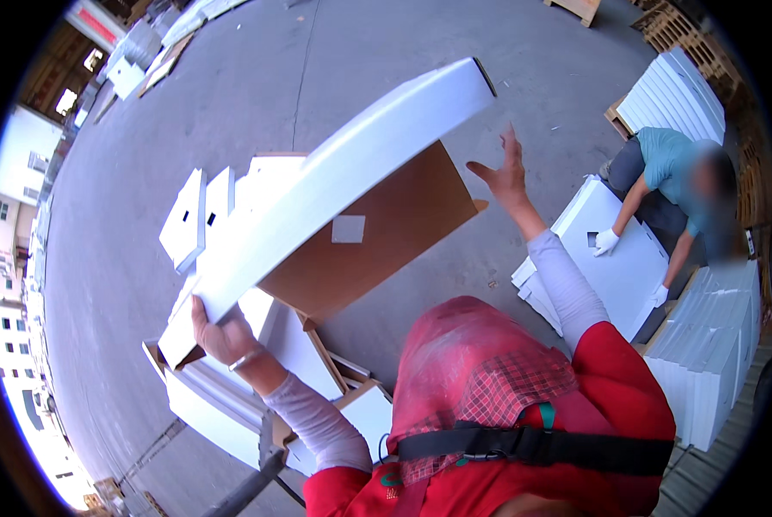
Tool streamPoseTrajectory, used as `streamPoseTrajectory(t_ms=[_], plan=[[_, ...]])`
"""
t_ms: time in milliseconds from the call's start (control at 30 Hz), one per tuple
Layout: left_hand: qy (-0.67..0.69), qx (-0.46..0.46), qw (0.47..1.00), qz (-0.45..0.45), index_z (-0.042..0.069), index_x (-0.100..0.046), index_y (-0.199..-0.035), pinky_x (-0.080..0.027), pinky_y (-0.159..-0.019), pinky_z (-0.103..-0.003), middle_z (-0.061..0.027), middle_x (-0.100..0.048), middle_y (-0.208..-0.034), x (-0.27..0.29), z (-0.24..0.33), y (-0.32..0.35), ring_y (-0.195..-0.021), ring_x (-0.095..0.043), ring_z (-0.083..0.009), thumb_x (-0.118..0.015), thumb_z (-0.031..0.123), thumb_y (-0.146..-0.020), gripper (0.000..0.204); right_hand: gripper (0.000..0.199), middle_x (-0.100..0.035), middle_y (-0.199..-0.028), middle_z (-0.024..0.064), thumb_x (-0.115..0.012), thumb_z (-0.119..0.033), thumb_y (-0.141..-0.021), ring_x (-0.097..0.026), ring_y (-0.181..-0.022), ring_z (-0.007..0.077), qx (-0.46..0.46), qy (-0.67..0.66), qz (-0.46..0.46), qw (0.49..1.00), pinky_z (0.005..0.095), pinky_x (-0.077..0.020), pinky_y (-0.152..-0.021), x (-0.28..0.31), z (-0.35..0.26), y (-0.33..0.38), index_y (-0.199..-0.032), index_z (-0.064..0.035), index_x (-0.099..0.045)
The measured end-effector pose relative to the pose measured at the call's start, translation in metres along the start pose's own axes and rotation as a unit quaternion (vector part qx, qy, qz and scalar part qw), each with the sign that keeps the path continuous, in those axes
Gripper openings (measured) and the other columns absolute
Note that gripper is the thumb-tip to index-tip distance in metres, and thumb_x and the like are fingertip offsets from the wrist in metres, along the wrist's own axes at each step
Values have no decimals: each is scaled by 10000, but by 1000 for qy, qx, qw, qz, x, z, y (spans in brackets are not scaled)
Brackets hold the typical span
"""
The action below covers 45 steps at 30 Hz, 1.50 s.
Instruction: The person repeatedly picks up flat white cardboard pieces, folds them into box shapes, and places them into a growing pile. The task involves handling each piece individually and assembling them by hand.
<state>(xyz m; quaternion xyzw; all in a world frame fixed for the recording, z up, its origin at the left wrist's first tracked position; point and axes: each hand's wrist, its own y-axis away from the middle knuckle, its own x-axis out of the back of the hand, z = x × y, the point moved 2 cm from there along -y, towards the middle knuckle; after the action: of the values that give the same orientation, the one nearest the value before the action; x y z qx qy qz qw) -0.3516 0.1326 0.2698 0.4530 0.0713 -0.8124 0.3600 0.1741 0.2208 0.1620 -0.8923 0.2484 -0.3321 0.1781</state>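
Observation:
A large white cardboard box (373, 142) with a brown inside is tilted in the air in front of me, its hollow side facing me. A small pale square shows on its brown inner face. My left hand (225, 336) grips the near left end, thumb on the white outer wall and fingers partly hidden. My right hand (504, 178) is raised beside the far right end of the box, its fingers spread, holding nothing. Below the box, on my left, lie more white cardboard boxes (218, 405), some with brown insides showing.
On my right a co-worker (666, 168) in a teal shirt and white gloves bends over flat white cardboard sheets (614, 258). White stacks (704, 345) stand near that person, with another stack (674, 95) farther back. Wooden pallets (687, 39) line the far right. White boxes (188, 220) stand beyond the raised box.

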Motion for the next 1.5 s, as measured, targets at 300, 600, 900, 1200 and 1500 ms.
streamPoseTrajectory(t_ms=[300, 600, 900, 1200, 1500], plan=[[25, 88, 994, -54, -34, -550, -1176, -498, -947, -479, -177, -619, -1168, -12, 20, -10, -1082, -606, -310, -568, 165, -941, 309, 392, -600, -1117, 124, -630, -98, -833, -613, -972, 305, 310, -18, 25, 950, 369, -505, -807, 43, -100, -123, -1215, -62, -547], [-74, 15, 971, -225, -5, -487, -1318, -394, -1054, -408, -141, -562, -1287, -22, -111, 95, -1174, -545, -270, -648, 180, -895, 489, 285, -511, -875, 172, -575, -5, -705, -563, -754, 381, 315, -13, -114, 942, 440, -496, -655, -1, -162, -42, -975, -21, -484], [-344, -53, 905, -245, -9, -557, -1207, -440, -880, -296, -50, -605, -1117, -41, -150, 185, -976, -555, -150, -764, 257, -849, 492, 232, -528, -832, 157, -593, 19, -650, -603, -746, 333, 418, -12, -326, 848, 405, -527, -632, -9, -203, 10, -860, 10, -495], [-335, -29, 924, -184, 9, -594, -1195, -474, -873, -327, -45, -639, -1079, -5, -122, 222, -954, -595, -179, -780, 22, -762, 471, 130, -575, -853, 175, -634, 10, -641, -616, -778, 367, 431, 30, -513, 741, 441, -516, -681, 19, -232, 7, -762, 12, -585], [-337, -82, 907, -238, 6, -633, -1140, -475, -845, -320, -27, -643, -1057, 23, -139, 222, -934, -580, -155, -760, 59, -813, 354, 329, -571, -971, 170, -640, -1, -684, -612, -890, 360, 399, 18, -526, 751, 442, -508, -748, 14, -214, 18, -1009, -9, -587]])
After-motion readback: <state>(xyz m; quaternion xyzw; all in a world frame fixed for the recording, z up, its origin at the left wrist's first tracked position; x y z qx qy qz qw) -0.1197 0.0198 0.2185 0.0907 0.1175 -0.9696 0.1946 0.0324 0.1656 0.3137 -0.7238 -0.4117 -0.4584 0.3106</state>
